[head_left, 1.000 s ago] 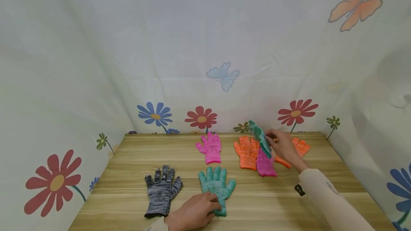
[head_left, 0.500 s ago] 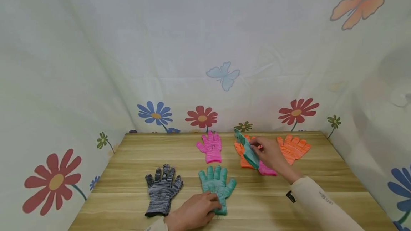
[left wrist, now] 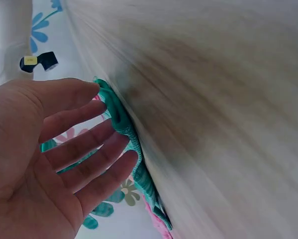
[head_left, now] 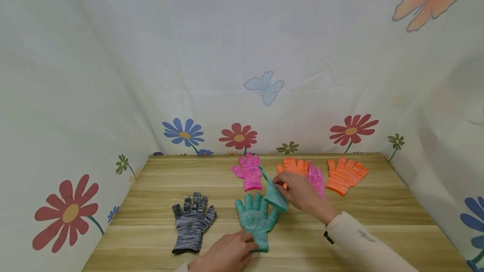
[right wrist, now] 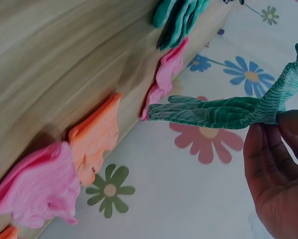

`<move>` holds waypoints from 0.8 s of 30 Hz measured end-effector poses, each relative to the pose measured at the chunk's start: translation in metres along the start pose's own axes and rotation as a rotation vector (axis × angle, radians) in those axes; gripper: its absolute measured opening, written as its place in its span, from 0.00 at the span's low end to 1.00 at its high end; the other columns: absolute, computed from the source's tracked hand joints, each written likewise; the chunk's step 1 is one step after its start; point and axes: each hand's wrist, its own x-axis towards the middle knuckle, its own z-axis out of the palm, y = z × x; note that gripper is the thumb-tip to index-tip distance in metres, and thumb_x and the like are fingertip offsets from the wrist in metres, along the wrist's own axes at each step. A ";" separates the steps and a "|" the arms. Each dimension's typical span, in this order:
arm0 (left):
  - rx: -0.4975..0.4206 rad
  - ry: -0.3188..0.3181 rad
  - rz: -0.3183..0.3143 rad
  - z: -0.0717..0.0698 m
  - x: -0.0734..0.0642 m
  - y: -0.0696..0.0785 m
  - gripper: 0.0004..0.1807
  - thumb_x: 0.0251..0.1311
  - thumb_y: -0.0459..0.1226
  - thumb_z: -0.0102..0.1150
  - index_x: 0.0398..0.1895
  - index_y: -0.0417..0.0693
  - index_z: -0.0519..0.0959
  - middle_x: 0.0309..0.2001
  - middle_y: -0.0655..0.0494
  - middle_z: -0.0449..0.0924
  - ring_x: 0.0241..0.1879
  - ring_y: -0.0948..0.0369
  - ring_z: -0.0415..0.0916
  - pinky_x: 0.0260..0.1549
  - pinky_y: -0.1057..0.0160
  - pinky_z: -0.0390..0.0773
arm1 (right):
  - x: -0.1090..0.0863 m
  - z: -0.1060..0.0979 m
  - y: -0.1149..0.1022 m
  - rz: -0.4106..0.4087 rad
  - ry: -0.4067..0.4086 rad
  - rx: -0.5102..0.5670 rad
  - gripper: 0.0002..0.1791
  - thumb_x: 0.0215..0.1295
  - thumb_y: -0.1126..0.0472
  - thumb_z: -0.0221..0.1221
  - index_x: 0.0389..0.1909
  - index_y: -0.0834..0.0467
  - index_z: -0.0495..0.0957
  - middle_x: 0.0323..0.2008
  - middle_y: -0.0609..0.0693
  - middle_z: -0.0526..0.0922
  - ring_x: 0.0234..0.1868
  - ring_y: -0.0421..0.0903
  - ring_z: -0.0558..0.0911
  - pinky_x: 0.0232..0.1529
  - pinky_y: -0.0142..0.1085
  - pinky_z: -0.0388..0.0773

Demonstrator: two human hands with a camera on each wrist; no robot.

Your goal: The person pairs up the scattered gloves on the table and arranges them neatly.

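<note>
My right hand (head_left: 302,193) pinches a green knitted glove (head_left: 275,196) between thumb and fingers, raised off the table. In the right wrist view the held glove (right wrist: 213,112) hangs out sideways from the fingertips. A second green glove (head_left: 252,218) lies flat on the table, fingers pointing away, partly behind the held one. My left hand (head_left: 228,252) rests on its cuff; in the left wrist view the left hand's fingers (left wrist: 96,162) are fairly straight, with tips touching the green fabric (left wrist: 134,144). Left of it lies a grey-black glove (head_left: 192,223).
At the back of the wooden table (head_left: 151,205) lie a pink glove (head_left: 248,173), an orange glove (head_left: 293,165) partly behind my right hand, a second pink glove (head_left: 316,179) and a second orange glove (head_left: 345,174). A flower-printed white curtain (head_left: 196,95) stands behind.
My right hand has carried the green glove left and toward me, from above the right-hand pink and orange gloves to beside the other green glove. My left hand has stayed nearly in place.
</note>
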 end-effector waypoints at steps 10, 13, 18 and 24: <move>-0.091 -0.028 -0.040 0.000 -0.003 -0.001 0.11 0.67 0.42 0.58 0.50 0.58 0.83 0.43 0.66 0.80 0.43 0.72 0.76 0.31 0.76 0.74 | 0.001 0.030 -0.020 -0.079 -0.123 -0.060 0.04 0.63 0.60 0.65 0.38 0.50 0.83 0.36 0.41 0.83 0.34 0.36 0.82 0.35 0.28 0.80; -0.078 -0.014 -0.030 0.001 -0.003 -0.001 0.11 0.66 0.42 0.59 0.50 0.58 0.83 0.43 0.67 0.80 0.43 0.72 0.77 0.31 0.76 0.75 | 0.000 0.038 -0.023 -0.087 -0.174 -0.044 0.03 0.64 0.60 0.64 0.38 0.50 0.83 0.36 0.41 0.83 0.34 0.35 0.82 0.34 0.27 0.79; -0.132 -0.034 -0.044 0.001 -0.004 -0.002 0.11 0.66 0.41 0.59 0.50 0.56 0.83 0.44 0.66 0.81 0.44 0.73 0.77 0.34 0.76 0.76 | -0.001 0.049 -0.029 -0.106 -0.278 -0.033 0.03 0.66 0.58 0.62 0.39 0.50 0.84 0.37 0.42 0.83 0.36 0.36 0.82 0.35 0.28 0.79; -0.148 -0.008 -0.074 -0.005 -0.006 -0.001 0.09 0.65 0.41 0.60 0.46 0.56 0.84 0.42 0.66 0.82 0.41 0.74 0.78 0.32 0.76 0.76 | -0.006 0.050 -0.031 -0.116 -0.330 -0.067 0.06 0.65 0.56 0.63 0.41 0.50 0.84 0.39 0.42 0.83 0.35 0.38 0.82 0.34 0.28 0.79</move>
